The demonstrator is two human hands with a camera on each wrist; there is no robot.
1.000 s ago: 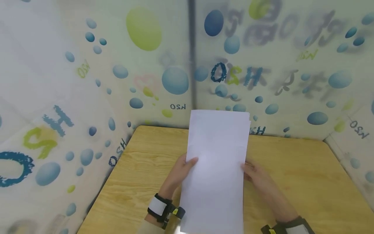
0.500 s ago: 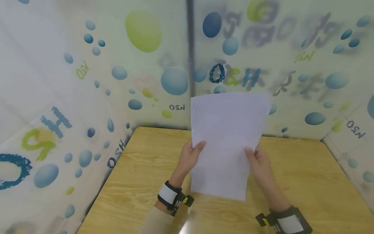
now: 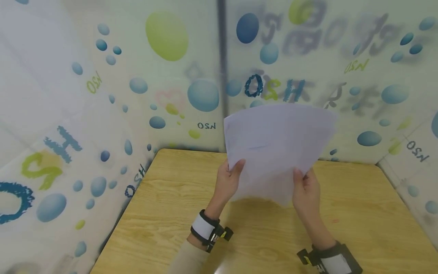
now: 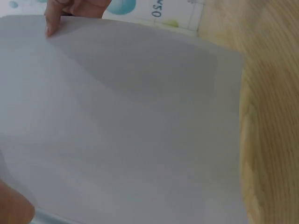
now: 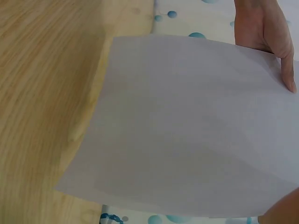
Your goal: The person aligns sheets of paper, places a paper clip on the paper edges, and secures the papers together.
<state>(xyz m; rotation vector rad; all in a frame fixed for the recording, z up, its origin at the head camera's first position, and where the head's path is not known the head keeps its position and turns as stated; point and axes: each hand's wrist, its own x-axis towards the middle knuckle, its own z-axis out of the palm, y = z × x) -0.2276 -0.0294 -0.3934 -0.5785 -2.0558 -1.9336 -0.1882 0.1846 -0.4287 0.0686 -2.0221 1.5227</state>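
White paper (image 3: pixel 270 152) is held up above the table in the head view, bowed, its upper part flaring wide and its lower edge curving. My left hand (image 3: pixel 227 180) grips its left edge, thumb on the near face. Along the right edge my right hand (image 3: pixel 306 192) pinches it the same way, with the fingers mostly hidden behind. A plain paper face (image 4: pixel 140 107) fills most of the left wrist view, where the right hand (image 4: pixel 77 7) shows at the top. In the right wrist view the paper (image 5: pixel 182 121) spreads between both hands. Whether it is one sheet or more, I cannot tell.
A light wooden table (image 3: pixel 164 213) lies under the hands. Behind it stands a pale wall covering (image 3: pixel 178 87) with blue and green spots and mirrored lettering. Each wrist wears a black strap; the left strap (image 3: pixel 205 228) carries a small camera.
The paper has gone from a long, narrow shape to a shorter, wider one. Its lower edge has risen and its top has spread rightward. Both hands have moved slightly up, still holding it.
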